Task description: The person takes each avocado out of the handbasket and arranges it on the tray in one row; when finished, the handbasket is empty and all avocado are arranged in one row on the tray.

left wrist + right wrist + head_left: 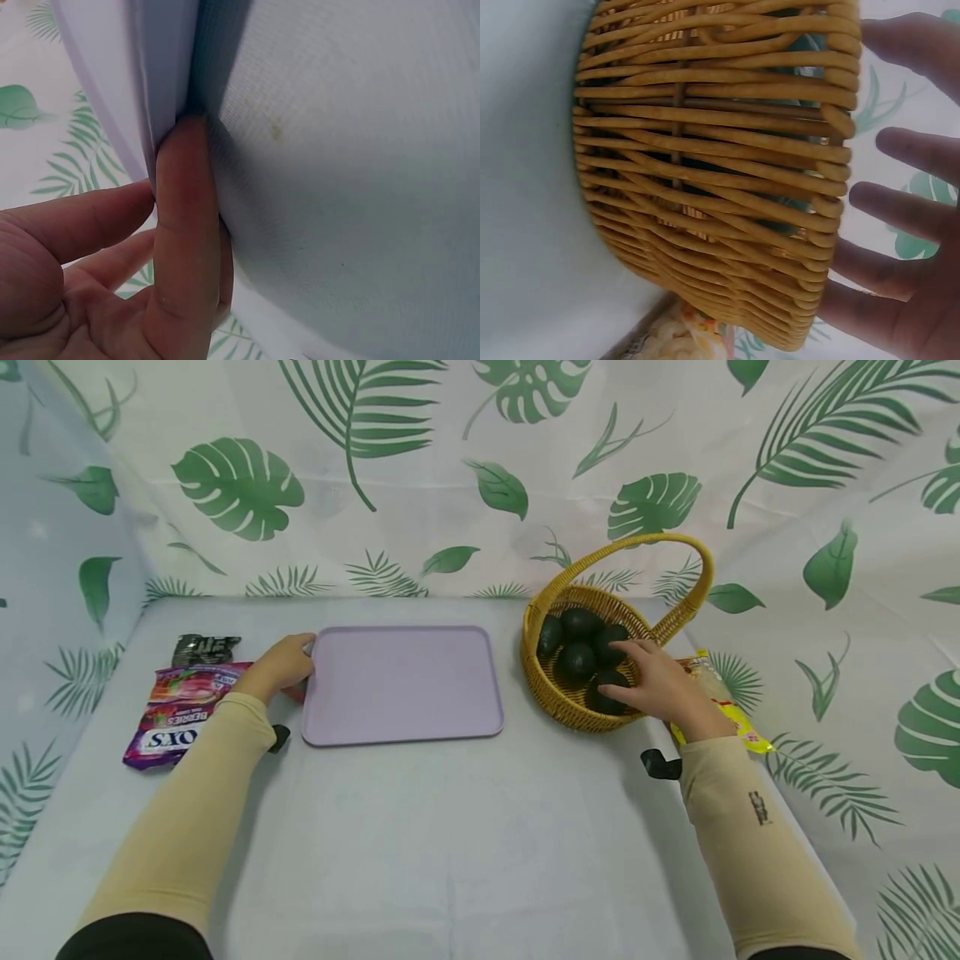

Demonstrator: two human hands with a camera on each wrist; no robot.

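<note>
A lilac rectangular tray [402, 685] lies flat on the table. My left hand [283, 665] is at its left edge; in the left wrist view a fingertip [186, 142] meets the tray's underside while the other digit touches the rim, pinching it. To the right stands a yellow wicker basket [567, 708] with a tall arched handle, holding several dark avocados [577, 660]. Over the basket's right side reaches my right hand [656, 687], fingers spread above the avocados. In the right wrist view the right hand [922, 217] extends past the basket rim [836, 172], gripping nothing visible.
Left of the tray lie a purple candy bag [176, 710] and a small black packet [206, 649], the bag partly behind my left forearm. A yellow-and-clear snack bag [738, 718] sits beyond the basket, partly covered by my right hand. Leaf-printed cloth [405, 543] hangs behind the table.
</note>
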